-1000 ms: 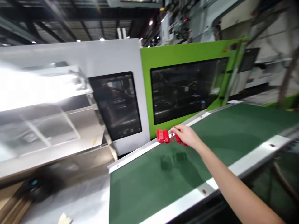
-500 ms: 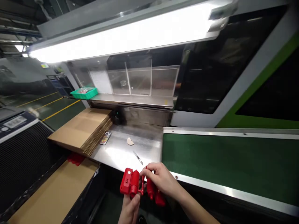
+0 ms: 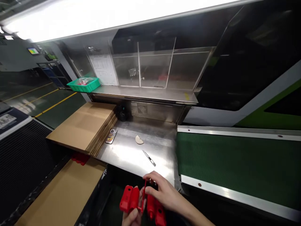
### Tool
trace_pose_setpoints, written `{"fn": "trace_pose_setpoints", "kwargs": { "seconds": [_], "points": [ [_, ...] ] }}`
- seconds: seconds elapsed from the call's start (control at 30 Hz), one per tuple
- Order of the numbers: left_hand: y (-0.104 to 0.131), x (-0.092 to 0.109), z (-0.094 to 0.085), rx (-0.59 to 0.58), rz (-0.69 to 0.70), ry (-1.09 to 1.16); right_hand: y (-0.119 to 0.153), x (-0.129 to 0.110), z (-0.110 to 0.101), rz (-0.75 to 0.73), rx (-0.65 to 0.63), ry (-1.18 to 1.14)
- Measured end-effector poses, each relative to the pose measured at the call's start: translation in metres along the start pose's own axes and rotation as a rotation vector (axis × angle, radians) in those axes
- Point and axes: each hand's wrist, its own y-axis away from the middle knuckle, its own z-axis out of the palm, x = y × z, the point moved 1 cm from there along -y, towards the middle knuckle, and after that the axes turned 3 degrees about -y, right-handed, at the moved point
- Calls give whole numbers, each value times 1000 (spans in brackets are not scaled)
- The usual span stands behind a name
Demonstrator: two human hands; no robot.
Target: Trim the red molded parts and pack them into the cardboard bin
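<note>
Red parts moved from over conveyor to near side of bench; left hand curled under them, right hand half-closed, pinching their thin bar

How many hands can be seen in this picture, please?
2: the left hand grips the red pieces from below, its fingers partly hidden; the right hand holds them from above, to the right.

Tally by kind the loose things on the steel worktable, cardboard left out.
Phone in a patterned case: 1
Utility knife: 1
Pale half-round piece: 1
Black object at the back, too dark to identify: 1
Total: 4
</note>
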Motion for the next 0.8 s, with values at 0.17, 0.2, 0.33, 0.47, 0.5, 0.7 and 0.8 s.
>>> {"fn": "trace_pose_setpoints", "kwargs": {
  "seconds": [0.17, 0.2, 0.33, 0.47, 0.5, 0.7, 0.8],
  "points": [
    [-59, 52, 7, -64, 11, -136, -46, 34, -28, 207, -403, 94],
    [-72, 63, 11, -71, -3, -166, -57, 39, -28, 219, -421, 98],
    [-119, 100, 34, 62, -40, -217, -98, 43, -12, 167, -277, 203],
    [-155, 127, 47, 223, -42, -206, -133, 28, 2, -46, -100, 485],
    [-161, 134, 46, 200, -47, -218, -141, 22, 1, -57, -73, 492],
    [-190, 207, 19, -219, -78, -402, -186, -17, -12, 190, -411, -597],
    [-211, 254, 9, -283, -244, -449, -203, -24, 2, 290, -641, -1096]
  ]
}}
